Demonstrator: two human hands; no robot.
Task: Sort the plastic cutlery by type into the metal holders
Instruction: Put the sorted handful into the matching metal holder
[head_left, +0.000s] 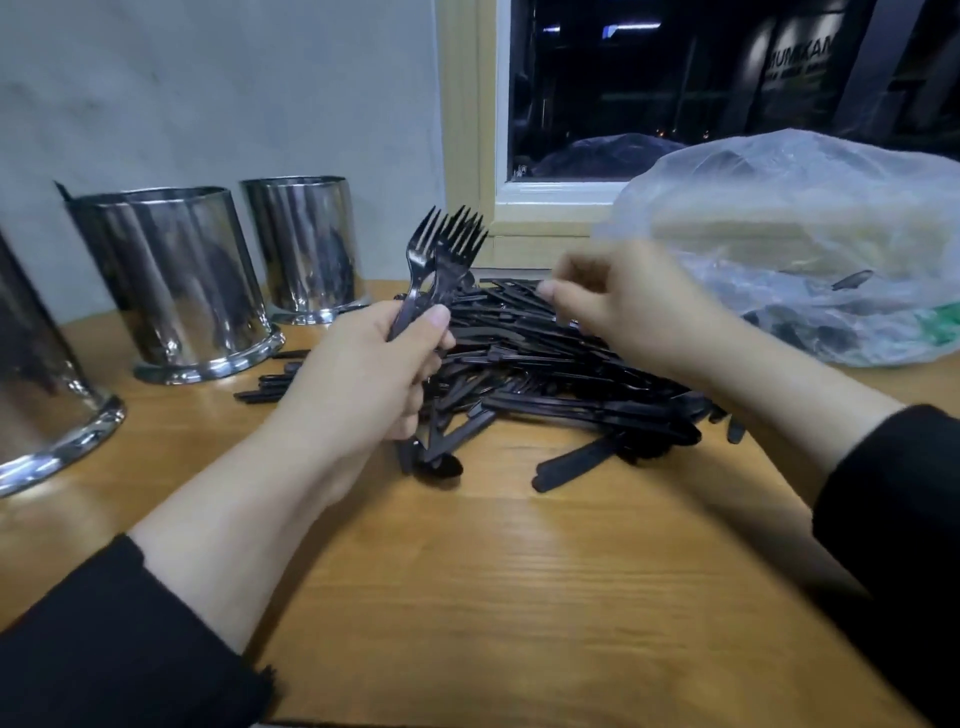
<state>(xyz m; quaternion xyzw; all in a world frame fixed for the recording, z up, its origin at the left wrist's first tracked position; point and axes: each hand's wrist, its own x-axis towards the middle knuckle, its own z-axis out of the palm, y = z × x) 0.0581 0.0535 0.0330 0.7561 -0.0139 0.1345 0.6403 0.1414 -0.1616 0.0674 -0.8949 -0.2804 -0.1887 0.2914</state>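
A bunch of black forks (441, 260) is gripped upright in the left hand (363, 374), fingers wrapped round the handles, tines pointed up, right at the near-left edge of the pile (561, 374). The pile of black cutlery is spread on the wooden surface (493, 597). The right hand (623, 306) is held over the far side of the pile; it's blurred, so whether anything is pinched in its curled fingers can't be told. Three metal holders (182, 291) are lined up left of the pile. A clear plastic bag (810, 234) is slumped right of the pile, under the window (675, 78).
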